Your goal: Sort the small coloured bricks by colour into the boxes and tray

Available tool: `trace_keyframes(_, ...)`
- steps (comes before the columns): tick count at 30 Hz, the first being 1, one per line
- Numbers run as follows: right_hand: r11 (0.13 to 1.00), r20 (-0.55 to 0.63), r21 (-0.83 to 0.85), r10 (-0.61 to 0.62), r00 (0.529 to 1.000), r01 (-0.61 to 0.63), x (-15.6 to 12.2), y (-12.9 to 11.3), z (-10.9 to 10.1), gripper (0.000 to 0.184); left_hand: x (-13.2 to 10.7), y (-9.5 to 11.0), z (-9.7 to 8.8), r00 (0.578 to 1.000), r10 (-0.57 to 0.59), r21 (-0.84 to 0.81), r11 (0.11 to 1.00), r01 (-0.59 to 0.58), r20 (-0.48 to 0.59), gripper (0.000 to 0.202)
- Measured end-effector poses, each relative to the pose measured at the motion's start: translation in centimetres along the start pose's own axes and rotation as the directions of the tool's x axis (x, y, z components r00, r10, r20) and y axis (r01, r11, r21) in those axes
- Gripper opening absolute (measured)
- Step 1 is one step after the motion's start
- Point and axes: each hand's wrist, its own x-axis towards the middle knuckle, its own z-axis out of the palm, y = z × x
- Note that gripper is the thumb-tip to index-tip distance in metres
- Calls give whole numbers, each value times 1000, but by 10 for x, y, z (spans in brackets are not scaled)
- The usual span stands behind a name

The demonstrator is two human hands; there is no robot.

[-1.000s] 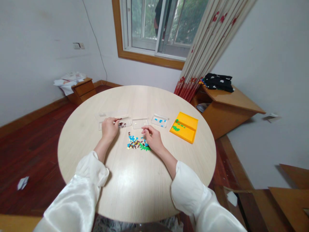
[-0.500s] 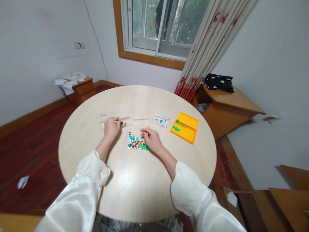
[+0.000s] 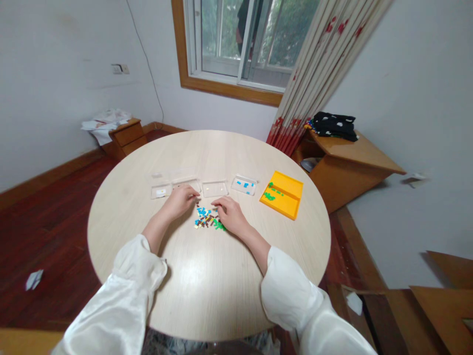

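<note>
A mixed pile of small plastic pieces (image 3: 205, 217) in blue, brown, green and pale yellow lies on the round table. My left hand (image 3: 181, 201) is at the pile's upper left, fingers stretched toward a couple of brown pieces (image 3: 197, 203). No piece shows in its fingers. Over the right side of the pile, my right hand (image 3: 231, 215) has its fingers bent together; whatever they hold is too small to make out. Beyond the hands stand a clear tray (image 3: 192, 183), partly covered by my left hand, and another clear tray (image 3: 215, 195) with a few pale pieces.
A clear tray (image 3: 244, 191) with several blue pieces and a yellow two-part case (image 3: 290, 193) with green pieces stand to the right. At far left is a clear box (image 3: 157, 196) with something white in it. The light wooden table (image 3: 199, 281) has a rounded edge.
My left hand has moved right and toward me, from the tray with brown pieces to the edge of the pile. My right hand stays over the pile, its fingers shifted slightly.
</note>
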Motion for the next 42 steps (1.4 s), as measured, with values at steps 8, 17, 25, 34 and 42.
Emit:
trace_keyframes(8,1000,9,7,4,1000,-4,0,-1,0,26,0,0,2,979,73,127,987,-98,189,22)
trace_keyframes(17,1000,15,21,1,1000,-1,-1,-1,1,26,0,5,3,989,3,54,998,-11,146,23)
trace_keyframes(25,1000,11,23,-2,1000,2,-1,1,1,26,2,14,2,931,-364,-494,811,314,-6,16)
trace_keyframes(34,1000,27,17,10,1000,-10,-3,2,1,26,3,11,1,838,-543,-705,614,356,-49,27)
trace_keyframes(42,1000,36,13,17,999,-18,-2,-2,1,26,1,-8,-5,799,-494,-193,869,455,-342,21)
